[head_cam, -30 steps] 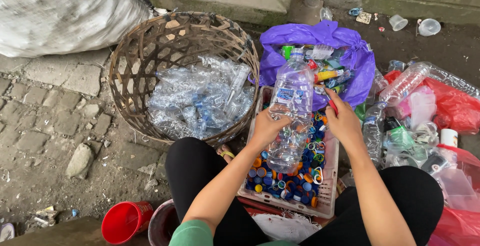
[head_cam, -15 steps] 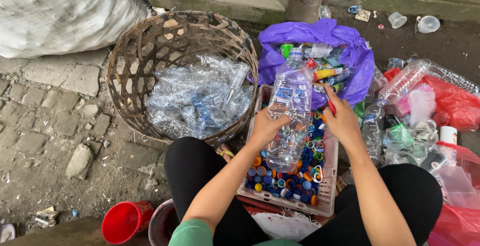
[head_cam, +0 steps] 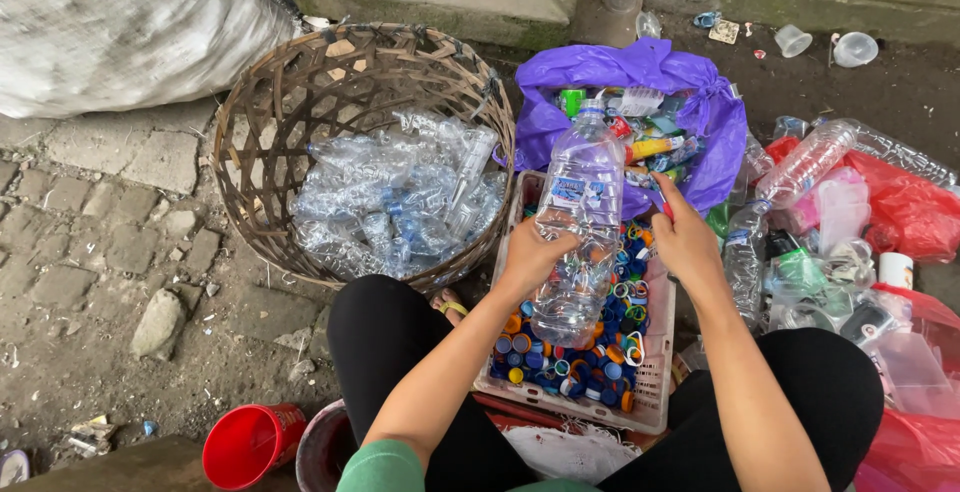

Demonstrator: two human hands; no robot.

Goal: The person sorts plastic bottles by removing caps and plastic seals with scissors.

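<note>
Outdoor recycling yard, wicker basket [head_cam: 250,142], sacks [head_cam: 110,22]

Dirty stone ground [head_cam: 90,252]: wicker basket [head_cam: 250,132] left, white crate [head_cam: 655,372] near centre, purple bag [head_cam: 620,67] far, red bucket [head_cam: 245,444] near left.

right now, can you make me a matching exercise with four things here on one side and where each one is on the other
Things:
1. clear plastic bottle
2. woven basket
3. bottle caps
4. red cup

Places:
A. lying on the ground at lower left
B. in the white crate
C. held in the left hand
D. left of the purple bag, full of crushed bottles

Pairs: 1-C, 2-D, 3-B, 4-A
</note>
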